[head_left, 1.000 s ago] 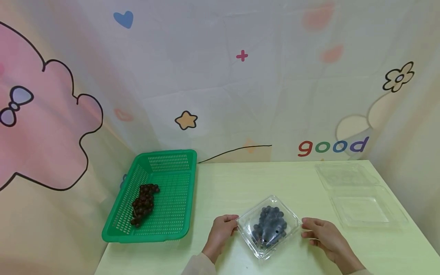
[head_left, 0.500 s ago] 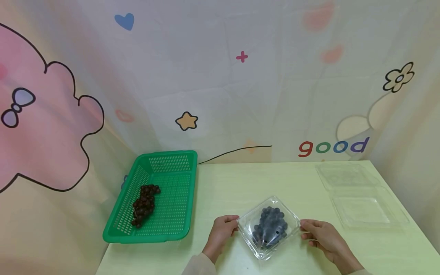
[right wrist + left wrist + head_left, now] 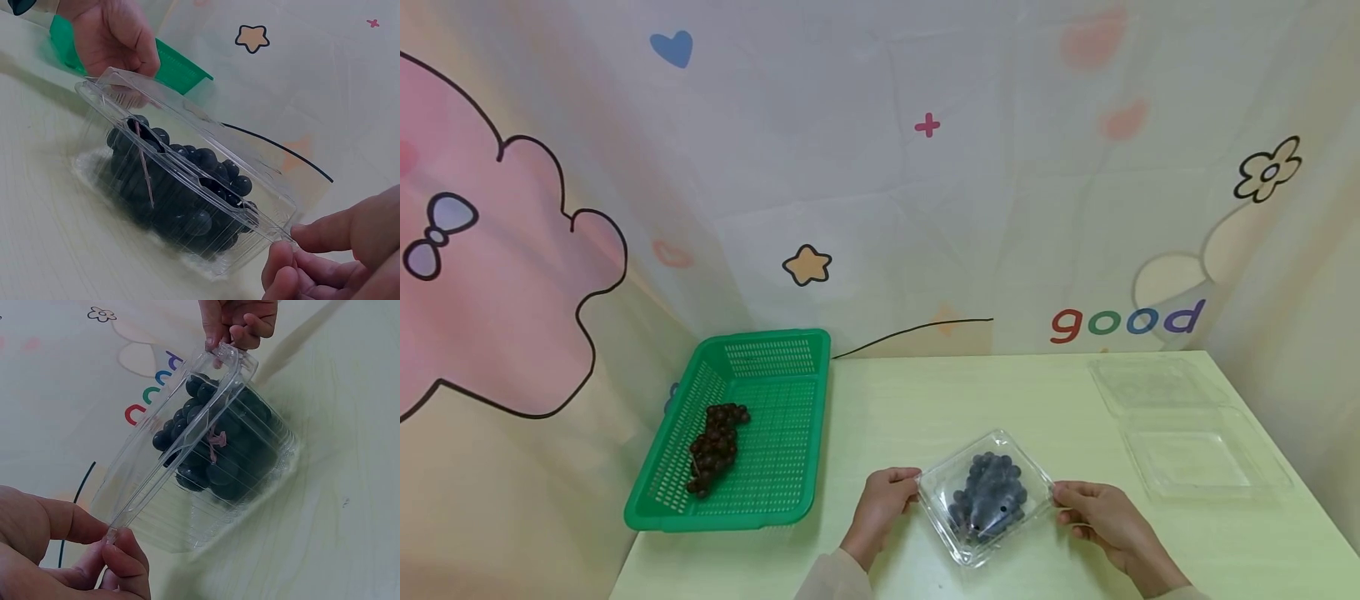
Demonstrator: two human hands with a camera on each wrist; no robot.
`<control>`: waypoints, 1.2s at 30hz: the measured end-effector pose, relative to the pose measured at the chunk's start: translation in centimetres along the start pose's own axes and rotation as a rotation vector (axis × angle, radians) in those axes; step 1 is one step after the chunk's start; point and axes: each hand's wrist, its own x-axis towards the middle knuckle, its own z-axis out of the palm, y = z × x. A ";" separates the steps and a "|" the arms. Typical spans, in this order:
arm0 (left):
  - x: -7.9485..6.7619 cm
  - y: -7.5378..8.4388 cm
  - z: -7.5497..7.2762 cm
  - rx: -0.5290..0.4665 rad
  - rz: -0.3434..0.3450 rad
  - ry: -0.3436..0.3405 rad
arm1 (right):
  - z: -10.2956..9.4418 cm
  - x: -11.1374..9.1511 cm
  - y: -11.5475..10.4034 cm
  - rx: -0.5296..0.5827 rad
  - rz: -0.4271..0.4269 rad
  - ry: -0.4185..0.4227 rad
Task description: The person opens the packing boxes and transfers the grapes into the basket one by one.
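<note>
A clear plastic clamshell box (image 3: 934,483) sits turned cornerwise on the table, its lid down over a bunch of dark grapes (image 3: 990,492). At its left corner my left hand (image 3: 883,508) pinches the rim between thumb and fingers. My right hand (image 3: 1108,525) pinches the opposite corner. Both wrist views show the lid and base edges meeting between the fingertips (image 3: 94,534) of the left hand and the fingertips (image 3: 312,237) of the right. A pinkish stem (image 3: 215,439) shows among the grapes through the wall.
To the left stands a green plastic basket (image 3: 775,500) holding a bunch of dark red grapes (image 3: 713,450). Another clear clamshell box (image 3: 1195,454) lies unfolded at the right of the pale table (image 3: 880,408). A printed curtain (image 3: 865,167) hangs behind.
My right hand has come slightly left onto the box's right corner, its thumb and fingers closing on the rim. The left hand keeps its hold at the other corner.
</note>
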 end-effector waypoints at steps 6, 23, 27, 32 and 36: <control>0.2 0.1 -0.1 -0.003 0.009 0.006 | -0.1 -0.2 0.0 -0.010 -0.012 -0.046; 1.0 0.4 -0.5 0.020 0.026 0.002 | 0.2 -0.9 0.5 -0.056 0.002 -0.088; 1.1 0.5 -0.8 0.021 0.027 -0.013 | 0.3 -1.0 0.7 -0.065 0.011 -0.096; 1.3 0.4 -1.0 0.023 0.034 -0.011 | 0.6 -1.2 0.8 -0.063 0.007 -0.101; 1.5 0.5 -1.2 0.035 0.032 -0.004 | 0.8 -1.4 1.0 -0.054 -0.004 -0.108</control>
